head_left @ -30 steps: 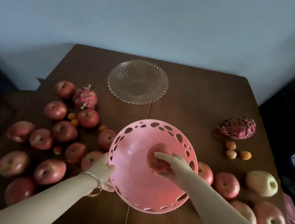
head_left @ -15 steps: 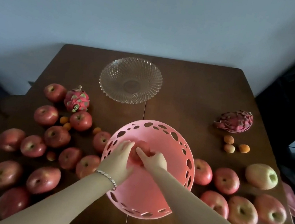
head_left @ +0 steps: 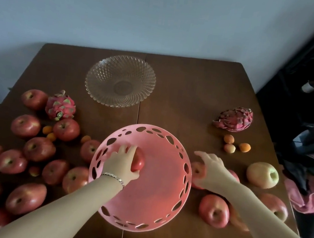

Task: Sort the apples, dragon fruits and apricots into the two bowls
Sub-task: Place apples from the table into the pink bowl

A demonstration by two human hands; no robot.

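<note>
A pink perforated bowl [head_left: 153, 195] stands in the middle of the table. My left hand [head_left: 123, 164] is inside it, fingers wrapped over a red apple [head_left: 138, 161]. My right hand [head_left: 211, 168] is outside the bowl on its right, fingers spread just above two red apples [head_left: 197, 171]. An empty glass bowl [head_left: 120, 81] sits at the back. Several red apples [head_left: 39, 148] lie on the left with a dragon fruit [head_left: 60, 105] and small apricots [head_left: 47, 129]. On the right lie another dragon fruit [head_left: 233, 119], three apricots [head_left: 229, 148], a yellowish apple [head_left: 262, 175] and more red apples [head_left: 214, 210].
The brown wooden table [head_left: 185, 94] has a seam down its middle. A pink cloth [head_left: 306, 197] and dark clutter lie past the right edge. A plain wall rises behind the table.
My right hand left the apple in the pink bowl and moved out to the right over the apples there. My left hand moved from the bowl's rim onto that apple.
</note>
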